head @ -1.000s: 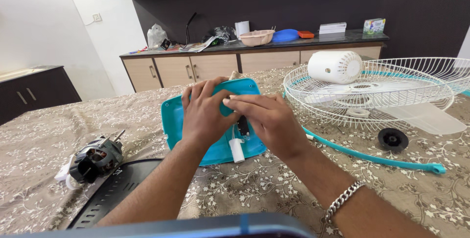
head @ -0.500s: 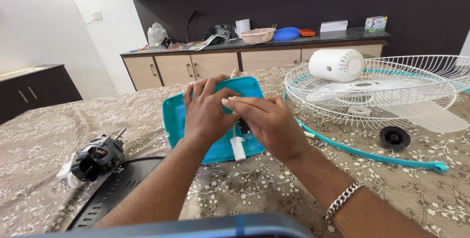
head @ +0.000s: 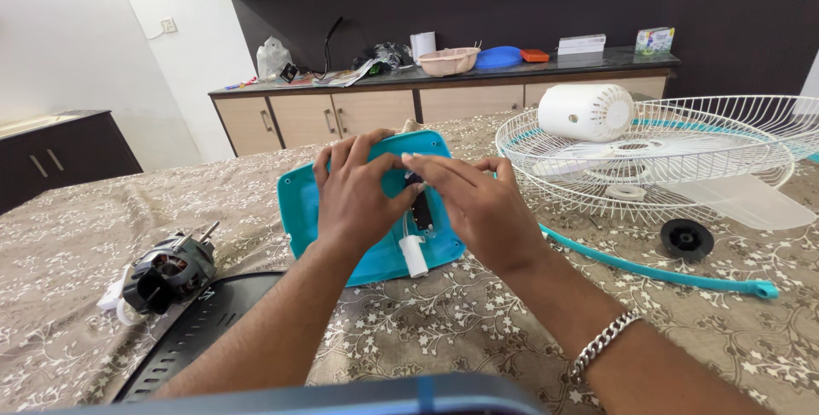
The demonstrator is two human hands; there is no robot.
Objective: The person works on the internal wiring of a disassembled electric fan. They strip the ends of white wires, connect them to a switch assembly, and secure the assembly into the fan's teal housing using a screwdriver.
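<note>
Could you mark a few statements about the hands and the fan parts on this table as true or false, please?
1. Both hands, left hand and right hand, rest on the teal panel. True.
2. The electric motor lies inside the wire fan guard. False: it lies on the tablecloth to the person's left, apart from the wire fan guard.
3. A white cylindrical housing sits at the wire fan guard. True.
4. The black round knob is held in the right hand. False: it lies on the tablecloth near the guard.
5. The right wrist wears a metal chain bracelet. True.
</note>
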